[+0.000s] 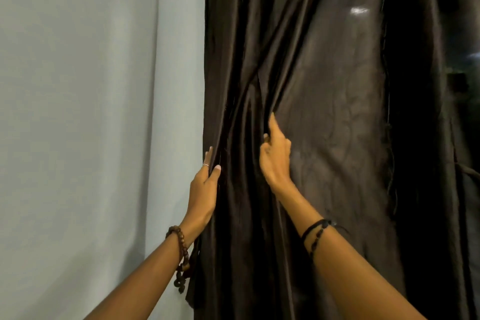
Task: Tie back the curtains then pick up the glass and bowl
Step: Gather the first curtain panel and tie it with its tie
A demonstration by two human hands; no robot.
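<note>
A dark brown satin curtain (324,112) hangs from top to bottom across the middle and right of the head view. My left hand (204,189) grips its left edge where the cloth meets the wall, thumb in front and fingers behind the fabric. My right hand (275,153) is a little higher and to the right, its fingers pinching a bunch of folds. The cloth is gathered into pleats between the two hands. No glass or bowl is in view.
A plain pale grey wall (91,112) fills the left half. At the far right, past the curtain's frayed edge, is dark window glass (467,65) with faint reflections. A thin dark cord (470,171) crosses there.
</note>
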